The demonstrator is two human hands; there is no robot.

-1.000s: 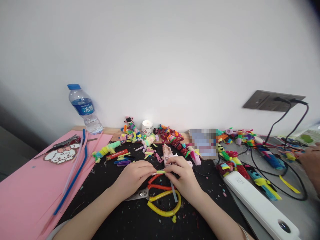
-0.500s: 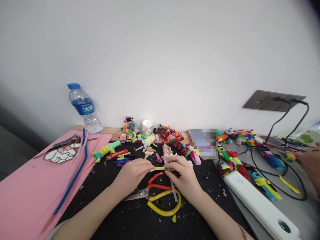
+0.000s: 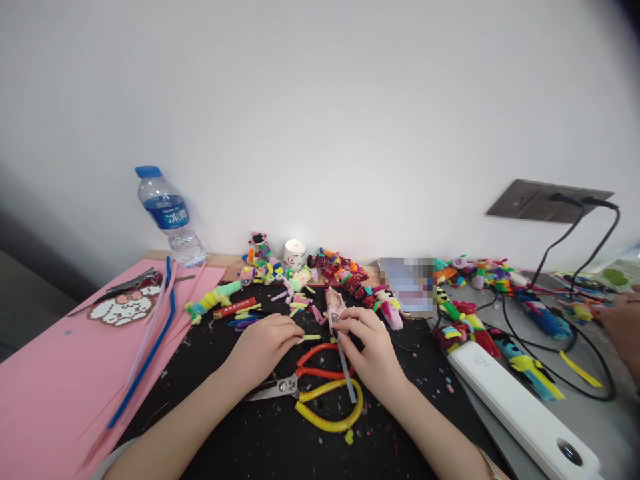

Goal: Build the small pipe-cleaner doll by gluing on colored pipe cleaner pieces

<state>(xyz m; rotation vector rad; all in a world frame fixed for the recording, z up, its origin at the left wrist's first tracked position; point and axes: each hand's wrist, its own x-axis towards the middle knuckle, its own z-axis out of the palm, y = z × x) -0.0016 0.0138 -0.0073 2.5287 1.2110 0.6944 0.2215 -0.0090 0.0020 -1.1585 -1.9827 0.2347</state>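
Observation:
My left hand (image 3: 264, 345) pinches one end of a short yellow-green fuzzy stick (image 3: 311, 337) just above the black mat (image 3: 240, 427). My right hand (image 3: 369, 350) no longer touches that piece; its fingers pinch the top of a thin grey strip (image 3: 346, 365) that slants down toward me. Under both hands lie scissors with orange handles (image 3: 309, 371) and a yellow looped piece (image 3: 330, 408). A pinkish glue-gun-like tool (image 3: 334, 301) sits just beyond my right fingers.
Several small colourful fuzzy figures (image 3: 345, 277) line the wall edge. A water bottle (image 3: 169, 217) stands far left above pink sheets (image 3: 55, 373) with blue sticks (image 3: 150, 347). A white power strip (image 3: 520, 410) and black cables (image 3: 555, 360) lie right; another person's hand (image 3: 623, 327) is at the right edge.
Both hands held the yellow-green piece between them; now my right hand has let it go and moved onto the grey strip, while my left hand keeps the piece.

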